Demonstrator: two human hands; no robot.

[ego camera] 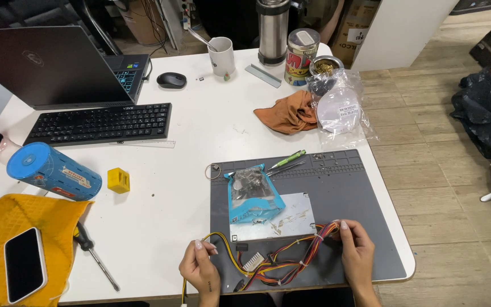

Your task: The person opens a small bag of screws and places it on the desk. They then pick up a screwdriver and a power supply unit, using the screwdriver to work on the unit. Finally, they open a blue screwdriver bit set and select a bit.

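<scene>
**A:** Where do you have the bundle of red, orange, yellow and black wires right now?

**B:** It lies along the near edge of the grey rubber work mat on the white bench, stretched between your two hands. Your left hand pinches the yellow lead at the mat's left edge, fingers closed on it. Your right hand grips the other end of the bundle, fingers curled shut around the wires.

**A:** So which step is this?

**B:** By my reading, you are spreading the harness out to sort its branches. The white multi-pin plug rests on the mat between your hands, untouched.

**A:** What does the next move call for?

**B:** Probably a steady hold with your right hand while your left traces the yellow lead free of the ties. Mind the blue-edged clear bag of small parts and the silver metal plate just behind the wires.
</scene>
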